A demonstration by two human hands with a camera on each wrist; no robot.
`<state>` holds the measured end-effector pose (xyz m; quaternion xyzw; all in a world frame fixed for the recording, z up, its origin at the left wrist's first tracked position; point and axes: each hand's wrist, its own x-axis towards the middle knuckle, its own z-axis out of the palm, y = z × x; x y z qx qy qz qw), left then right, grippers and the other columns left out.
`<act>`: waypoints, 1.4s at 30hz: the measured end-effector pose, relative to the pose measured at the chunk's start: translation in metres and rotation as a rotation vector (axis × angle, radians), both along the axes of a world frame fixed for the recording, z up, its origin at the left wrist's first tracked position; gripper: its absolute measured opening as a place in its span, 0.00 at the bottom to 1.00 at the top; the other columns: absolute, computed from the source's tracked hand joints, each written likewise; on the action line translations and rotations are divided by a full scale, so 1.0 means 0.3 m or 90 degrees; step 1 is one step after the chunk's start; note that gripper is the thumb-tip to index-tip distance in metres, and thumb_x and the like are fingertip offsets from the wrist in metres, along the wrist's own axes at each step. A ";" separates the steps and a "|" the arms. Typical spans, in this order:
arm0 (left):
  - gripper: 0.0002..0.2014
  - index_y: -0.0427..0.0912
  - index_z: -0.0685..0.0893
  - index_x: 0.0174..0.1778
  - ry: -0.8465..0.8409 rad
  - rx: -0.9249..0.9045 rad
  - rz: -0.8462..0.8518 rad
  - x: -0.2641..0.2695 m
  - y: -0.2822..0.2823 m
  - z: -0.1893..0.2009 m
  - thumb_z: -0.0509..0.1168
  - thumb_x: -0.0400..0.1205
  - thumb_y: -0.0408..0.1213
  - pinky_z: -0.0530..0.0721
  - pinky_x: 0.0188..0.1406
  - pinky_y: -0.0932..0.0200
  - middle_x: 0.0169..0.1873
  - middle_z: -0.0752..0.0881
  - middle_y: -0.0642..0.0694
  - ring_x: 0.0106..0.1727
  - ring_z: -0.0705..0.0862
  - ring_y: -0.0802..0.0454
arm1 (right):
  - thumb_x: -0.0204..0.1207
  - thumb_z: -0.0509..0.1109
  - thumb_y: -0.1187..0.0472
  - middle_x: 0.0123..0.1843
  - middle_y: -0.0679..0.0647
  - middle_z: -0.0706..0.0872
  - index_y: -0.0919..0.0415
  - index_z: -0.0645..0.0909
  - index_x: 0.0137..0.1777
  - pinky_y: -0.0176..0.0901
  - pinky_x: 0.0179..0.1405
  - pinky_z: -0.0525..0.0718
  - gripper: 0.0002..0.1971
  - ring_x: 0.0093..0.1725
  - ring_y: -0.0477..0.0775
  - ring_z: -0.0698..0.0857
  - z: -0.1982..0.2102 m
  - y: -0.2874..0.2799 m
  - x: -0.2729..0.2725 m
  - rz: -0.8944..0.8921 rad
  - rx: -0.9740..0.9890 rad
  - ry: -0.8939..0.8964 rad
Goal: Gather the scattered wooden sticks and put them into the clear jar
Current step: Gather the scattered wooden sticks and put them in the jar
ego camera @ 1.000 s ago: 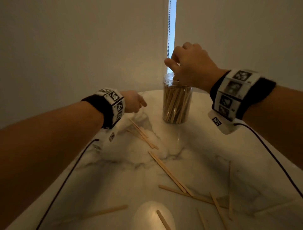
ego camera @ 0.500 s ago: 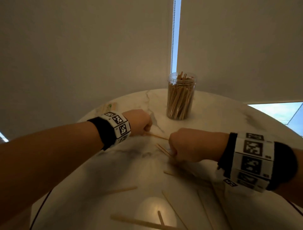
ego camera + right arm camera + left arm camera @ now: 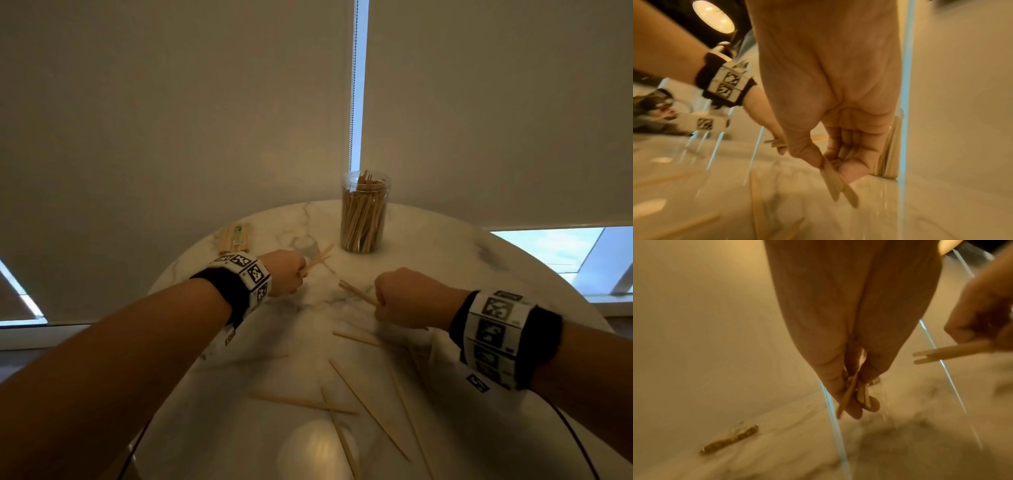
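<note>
Sticks pinched in both hands, left hand (image 3: 286, 272) and right hand (image 3: 404, 298); jar (image 3: 363, 212) waits at twelve o'clock on the table (image 3: 479, 260). Next, likely carry both bunches up and drop them in.

Just above the middle of the frame a clear jar (image 3: 363, 216) stands packed with upright sticks on a round marble table (image 3: 479, 260). Left of centre, the left hand (image 3: 286, 274) grips a couple of sticks (image 3: 318, 258); right of centre, the right hand (image 3: 407, 298) pinches two more (image 3: 356, 292). Loose sticks (image 3: 366, 404) lie scattered along the bottom (some crossing), and a wrapped bundle (image 3: 236, 236) sits at the table's left edge.
</note>
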<state>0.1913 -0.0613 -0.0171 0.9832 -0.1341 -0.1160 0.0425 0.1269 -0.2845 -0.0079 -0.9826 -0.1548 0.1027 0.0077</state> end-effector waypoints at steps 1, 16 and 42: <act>0.11 0.39 0.82 0.59 0.019 -0.085 0.023 -0.008 -0.001 0.010 0.55 0.88 0.34 0.83 0.42 0.58 0.48 0.87 0.45 0.46 0.87 0.49 | 0.79 0.69 0.55 0.46 0.56 0.86 0.62 0.82 0.50 0.41 0.35 0.80 0.10 0.39 0.53 0.81 0.015 -0.013 0.003 -0.028 0.046 -0.011; 0.14 0.45 0.78 0.42 -0.044 -0.667 0.164 -0.345 -0.217 0.151 0.52 0.91 0.43 0.74 0.31 0.59 0.35 0.81 0.47 0.35 0.77 0.52 | 0.78 0.76 0.64 0.40 0.56 0.92 0.68 0.89 0.50 0.37 0.40 0.91 0.07 0.36 0.48 0.89 0.163 0.015 -0.205 -0.051 0.650 0.054; 0.10 0.50 0.83 0.53 -0.023 -0.083 -0.056 -0.651 -0.070 -0.074 0.71 0.81 0.50 0.80 0.52 0.57 0.50 0.83 0.51 0.53 0.83 0.49 | 0.79 0.68 0.58 0.46 0.49 0.83 0.55 0.81 0.50 0.42 0.44 0.73 0.03 0.46 0.53 0.80 -0.001 -0.259 -0.115 0.037 0.030 -0.093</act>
